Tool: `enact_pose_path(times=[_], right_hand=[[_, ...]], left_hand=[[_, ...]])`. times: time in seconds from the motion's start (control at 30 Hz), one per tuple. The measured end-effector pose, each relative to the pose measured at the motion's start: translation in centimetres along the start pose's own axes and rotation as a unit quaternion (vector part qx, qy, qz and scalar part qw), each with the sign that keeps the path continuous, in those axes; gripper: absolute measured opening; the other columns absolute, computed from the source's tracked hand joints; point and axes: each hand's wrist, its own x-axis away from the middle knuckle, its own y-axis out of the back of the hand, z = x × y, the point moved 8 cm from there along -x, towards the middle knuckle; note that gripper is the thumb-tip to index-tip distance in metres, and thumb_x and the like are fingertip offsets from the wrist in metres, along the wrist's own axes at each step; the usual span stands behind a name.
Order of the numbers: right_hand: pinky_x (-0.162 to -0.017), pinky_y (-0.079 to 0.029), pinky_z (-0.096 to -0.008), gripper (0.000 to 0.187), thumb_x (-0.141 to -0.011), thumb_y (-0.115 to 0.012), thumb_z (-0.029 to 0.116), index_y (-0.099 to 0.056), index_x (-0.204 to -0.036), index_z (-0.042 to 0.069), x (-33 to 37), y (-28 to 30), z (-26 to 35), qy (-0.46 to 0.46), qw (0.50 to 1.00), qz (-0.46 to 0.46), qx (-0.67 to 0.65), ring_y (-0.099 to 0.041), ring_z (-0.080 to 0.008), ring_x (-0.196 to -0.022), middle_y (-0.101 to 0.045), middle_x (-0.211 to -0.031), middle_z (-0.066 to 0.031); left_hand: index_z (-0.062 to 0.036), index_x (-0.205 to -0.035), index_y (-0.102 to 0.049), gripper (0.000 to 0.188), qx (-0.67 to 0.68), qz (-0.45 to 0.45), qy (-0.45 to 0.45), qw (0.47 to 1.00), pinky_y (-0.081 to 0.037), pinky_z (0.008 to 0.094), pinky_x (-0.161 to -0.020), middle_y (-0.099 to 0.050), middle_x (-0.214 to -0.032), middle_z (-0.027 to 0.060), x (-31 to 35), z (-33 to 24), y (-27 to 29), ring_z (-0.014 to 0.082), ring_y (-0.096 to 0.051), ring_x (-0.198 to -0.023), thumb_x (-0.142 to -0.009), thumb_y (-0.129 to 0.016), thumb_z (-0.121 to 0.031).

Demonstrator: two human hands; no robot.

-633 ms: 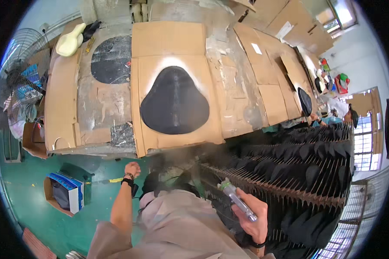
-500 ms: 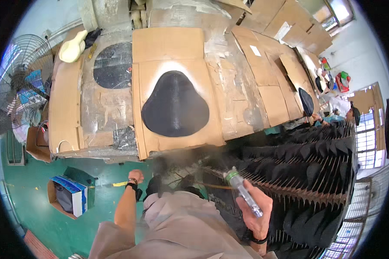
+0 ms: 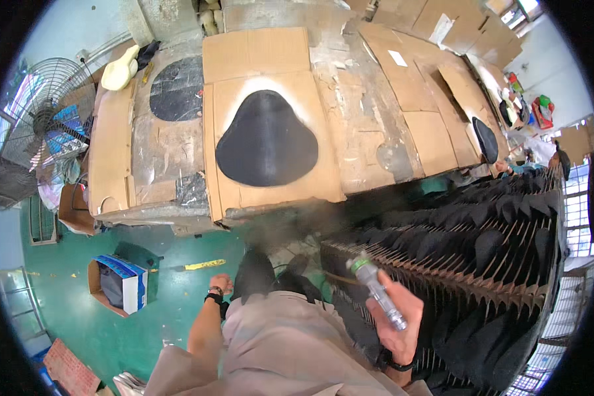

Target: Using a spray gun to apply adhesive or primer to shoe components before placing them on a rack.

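My right hand (image 3: 397, 315) is wrapped round a silver spray gun (image 3: 377, 294) with a green ring near its nozzle, held low at my right side. A faint haze hangs in front of the nozzle. Down by my left thigh, my left hand (image 3: 223, 284) is closed in a loose fist, and I see nothing in it. Ahead of me a black, rounded triangular pad (image 3: 266, 140) lies flat on a cardboard sheet (image 3: 255, 49). White overspray borders the pad's far end. Neither hand touches the pad.
To my right stands a rack (image 3: 442, 264) hung with several black pieces on thin rods. An opened box (image 3: 120, 285) sits on the green floor (image 3: 178, 310). A fan (image 3: 43, 119) is at the far left; a person's hand (image 3: 501, 167) shows beyond the rack, near another black pad (image 3: 485, 140).
The view has shifted, so the worktable sits a little higher in the picture and the box lies farther right. My right hand still grips the spray gun; the black pad remains on the cardboard.
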Motion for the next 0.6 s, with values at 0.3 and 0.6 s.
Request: enact_pose_path(times=[0.3, 0.6], right_hand=[[-0.071, -0.049, -0.0276, 0.052, -0.067, -0.076, -0.009, -0.068, -0.119, -0.005, 0.8, -1.7, -0.7, -0.002, 0.997, 0.044, -0.065, -0.064, -0.0208, -0.073, -0.067, -0.084, -0.0151], [-0.074, -0.054, -0.0321, 0.054, -0.076, -0.073, -0.008, -0.061, -0.128, -0.008, -3.3, -6.2, 4.2, 0.047, 0.998, -0.032, -0.019, -0.069, -0.0309, -0.08, -0.069, -0.096, -0.0218]], left_hand=[[-0.0078, -0.092, -0.076, 0.019, -0.184, -0.047, -0.119, 0.975, -0.061, 0.0404, -0.064, -0.072, -0.077, 0.0111, 2.1, 0.2, 0.9, 0.025, -0.072, -0.072, -0.084, -0.061, -0.017], [-0.009, -0.1, -0.075, 0.022, -0.169, -0.039, -0.21, 0.962, -0.062, 0.0378, -0.059, -0.073, -0.084, 0.0104, -0.7, -9.8, 5.0, 0.0215, -0.074, -0.071, -0.089, -0.057, -0.015]])
